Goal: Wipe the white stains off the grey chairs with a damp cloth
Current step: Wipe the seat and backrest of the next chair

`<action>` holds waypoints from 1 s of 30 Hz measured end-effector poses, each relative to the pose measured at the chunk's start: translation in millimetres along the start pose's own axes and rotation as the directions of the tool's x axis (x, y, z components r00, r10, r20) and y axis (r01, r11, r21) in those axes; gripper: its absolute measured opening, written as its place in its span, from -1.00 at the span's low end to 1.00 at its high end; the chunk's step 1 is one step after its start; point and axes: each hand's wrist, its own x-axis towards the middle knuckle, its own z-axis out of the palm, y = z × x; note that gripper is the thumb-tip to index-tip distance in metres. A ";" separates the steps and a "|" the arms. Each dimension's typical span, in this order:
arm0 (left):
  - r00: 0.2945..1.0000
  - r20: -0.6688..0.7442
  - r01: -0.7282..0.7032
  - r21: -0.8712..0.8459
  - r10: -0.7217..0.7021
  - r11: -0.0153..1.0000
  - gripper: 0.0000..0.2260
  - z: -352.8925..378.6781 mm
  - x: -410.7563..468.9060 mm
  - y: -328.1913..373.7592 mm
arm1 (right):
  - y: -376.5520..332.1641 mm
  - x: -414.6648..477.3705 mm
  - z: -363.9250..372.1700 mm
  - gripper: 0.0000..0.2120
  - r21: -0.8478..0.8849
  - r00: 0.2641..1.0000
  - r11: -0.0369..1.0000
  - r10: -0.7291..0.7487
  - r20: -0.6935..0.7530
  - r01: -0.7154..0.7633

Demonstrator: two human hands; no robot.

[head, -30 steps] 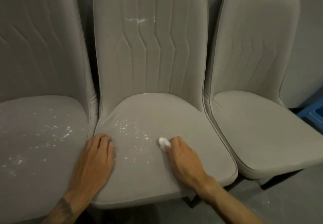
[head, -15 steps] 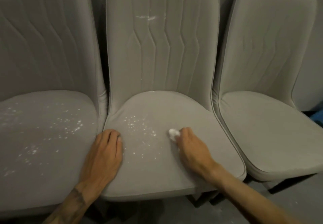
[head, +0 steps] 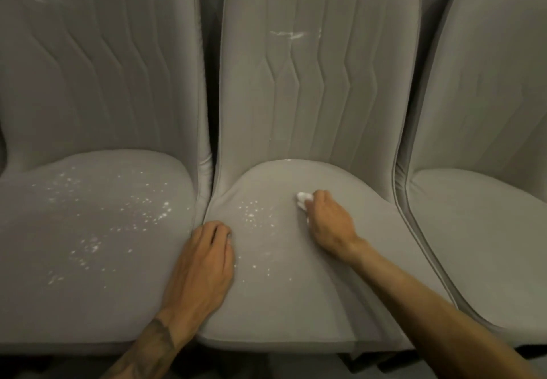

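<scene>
Grey plush fabric fills the view. The person's right hand has its grip clamped round a small scrunched white cloth, pressing it onto the seat of the middle grey chair, just right of a scatter of white speck stains. Their left hand rests on that seat's left edge, grip loose, holding nothing. The left grey chair has way more white specks on its seat, and there's a white streak on the middle backrest.
</scene>
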 end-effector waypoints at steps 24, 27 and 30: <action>0.995 0.100 0.010 0.096 -0.020 0.995 -0.71 8.7 5.4 -6.0 | -21.0 71.1 18.5 -0.70 0.182 0.942 0.941 -0.310 0.127 0.285; 0.999 0.045 0.004 0.074 -0.007 0.997 -0.78 10.7 6.3 -6.8 | -16.9 96.9 15.5 -0.67 0.177 0.982 0.973 -0.168 0.082 0.151; 0.999 -0.023 0.024 0.036 -0.024 0.999 -0.87 10.2 6.7 -6.6 | -47.7 80.6 34.9 -0.67 0.168 0.965 0.952 -0.262 0.022 0.255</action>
